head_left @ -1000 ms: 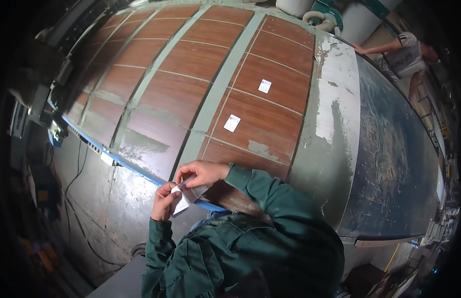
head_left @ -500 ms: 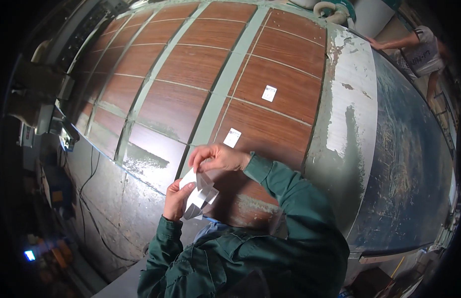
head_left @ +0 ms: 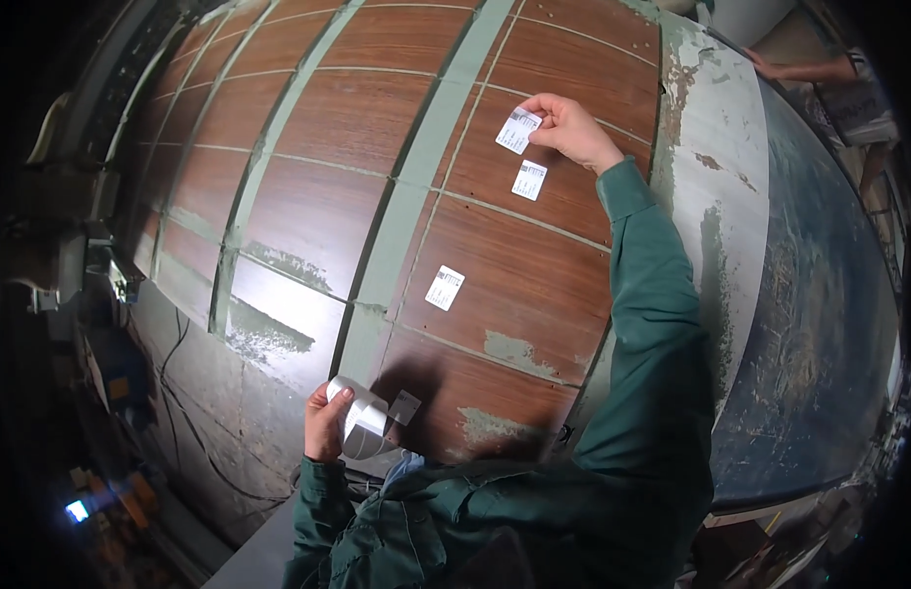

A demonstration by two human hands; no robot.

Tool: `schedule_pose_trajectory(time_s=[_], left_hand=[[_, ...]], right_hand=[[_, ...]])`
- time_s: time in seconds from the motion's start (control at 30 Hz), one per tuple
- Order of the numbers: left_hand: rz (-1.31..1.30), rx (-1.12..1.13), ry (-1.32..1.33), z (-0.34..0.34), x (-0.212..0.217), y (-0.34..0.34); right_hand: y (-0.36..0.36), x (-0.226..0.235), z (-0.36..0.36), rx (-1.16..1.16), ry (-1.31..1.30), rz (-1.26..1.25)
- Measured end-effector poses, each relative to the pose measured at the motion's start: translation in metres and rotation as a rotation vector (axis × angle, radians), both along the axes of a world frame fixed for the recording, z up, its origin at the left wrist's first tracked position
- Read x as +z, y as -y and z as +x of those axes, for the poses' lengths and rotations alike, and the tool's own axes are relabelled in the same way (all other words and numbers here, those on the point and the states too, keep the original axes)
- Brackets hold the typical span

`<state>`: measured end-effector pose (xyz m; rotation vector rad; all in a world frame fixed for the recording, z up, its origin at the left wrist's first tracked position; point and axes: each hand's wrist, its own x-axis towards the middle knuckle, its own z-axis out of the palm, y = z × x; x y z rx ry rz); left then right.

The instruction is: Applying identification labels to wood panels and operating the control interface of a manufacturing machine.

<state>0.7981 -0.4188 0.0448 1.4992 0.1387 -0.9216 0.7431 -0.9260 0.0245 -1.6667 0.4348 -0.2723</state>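
Observation:
Stretched out over the brown wood-grain panel (head_left: pixel 519 280), my right hand (head_left: pixel 576 135) pinches a white printed label (head_left: pixel 517 130) by its right edge. Just nearer lies a second white label (head_left: pixel 529 181), and a third label (head_left: pixel 444 289) sits farther left and closer to me. My left hand (head_left: pixel 325 424) is low at the near edge, thumb pressed on a loosely looped strip of white labels (head_left: pixel 365 410). Beside the strip shows another small label (head_left: pixel 404 407); I cannot tell whether it hangs from the strip or rests on the panel.
Brown panels with pale green strips (head_left: pixel 416 191) between them stretch left and away. A white-and-green worn strip (head_left: pixel 716 162) and a scratched dark blue surface (head_left: pixel 799 294) lie to the right. Another person's arm (head_left: pixel 804 72) reaches in at far right. Dark machinery (head_left: pixel 87 265) stands left.
My right hand has left the label strip and reached forward and right, now with a single label in its fingers. My left hand still holds the strip near my body.

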Motion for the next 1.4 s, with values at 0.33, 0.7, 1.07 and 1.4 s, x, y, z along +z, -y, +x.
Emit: schedule_pose_trajectory(time_s=[0.33, 0.7, 1.07, 1.4], left_hand=[[0.051, 0.000, -0.012, -0.002, 0.003, 0.004], [0.101, 0.026, -0.003, -0.001, -0.003, 0.005], [0.138, 0.107, 0.041, -0.019, -0.008, -0.039], [0.133, -0.217, 0.323, -0.013, 0.023, -0.043]], right_hand=[[0.022, -0.015, -0.001, -0.041, -0.020, -0.194], [0.166, -0.073, 0.023, -0.352, -0.293, -0.565], [0.111, -0.084, 0.031, -0.646, -0.930, -0.938], [-0.253, 0.009, 0.040, 0.851, 0.159, 0.150]])
